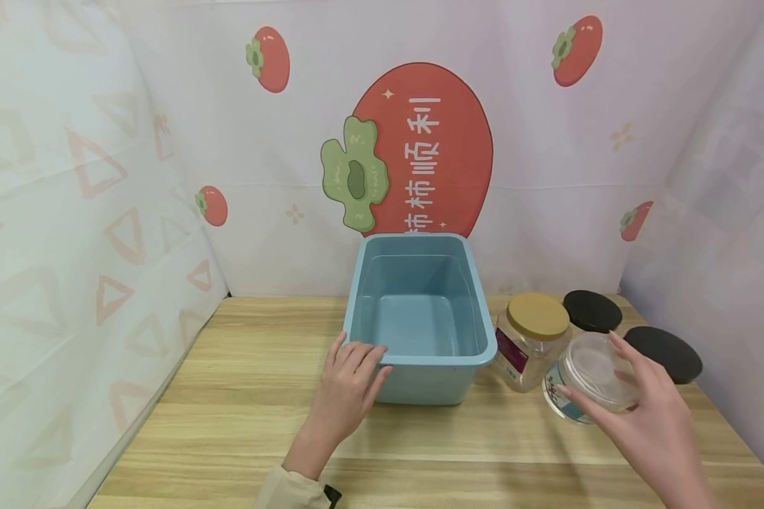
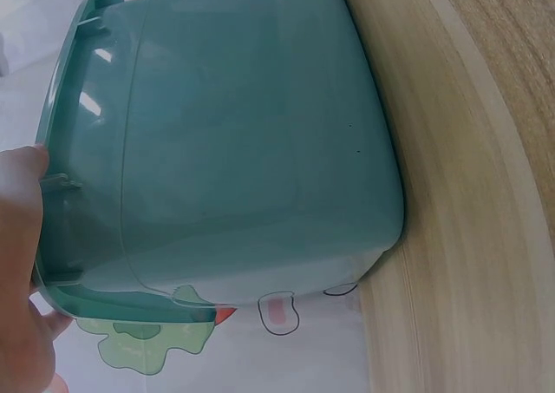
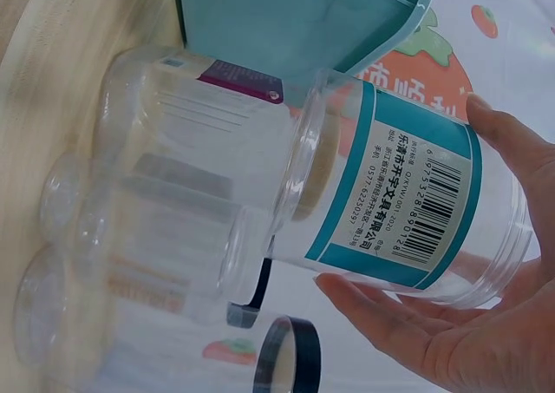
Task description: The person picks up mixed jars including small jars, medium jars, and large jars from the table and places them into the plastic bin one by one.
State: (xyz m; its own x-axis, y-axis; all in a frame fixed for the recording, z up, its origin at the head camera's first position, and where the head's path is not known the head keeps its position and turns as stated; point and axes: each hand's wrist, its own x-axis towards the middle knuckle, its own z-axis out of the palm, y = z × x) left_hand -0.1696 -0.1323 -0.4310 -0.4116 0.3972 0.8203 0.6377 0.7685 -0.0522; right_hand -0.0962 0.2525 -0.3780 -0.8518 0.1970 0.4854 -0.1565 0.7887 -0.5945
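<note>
A light-blue plastic bin [image 1: 420, 382] stands on the wooden table in the head view, its open top showing a bare inside. My left hand [image 1: 350, 382] grips its near left rim, fingers over the edge and thumb lower on the outside; the left wrist view shows the bin's outer wall [image 2: 251, 133] close up. On the right, my right hand [image 1: 652, 406] holds a clear plastic jar [image 3: 408, 185] with a blue-and-white label round the end it grips. In the right wrist view the jar is raised off the table, thumb and fingers on opposite sides.
A clear jar with a gold lid [image 1: 537, 316] and a dark red label stands right of the bin. Two jars with black lids [image 1: 592, 311] are behind and beside the held jar. Patterned cloth [image 1: 280, 155] hangs behind and at both sides of the table [image 1: 248, 417].
</note>
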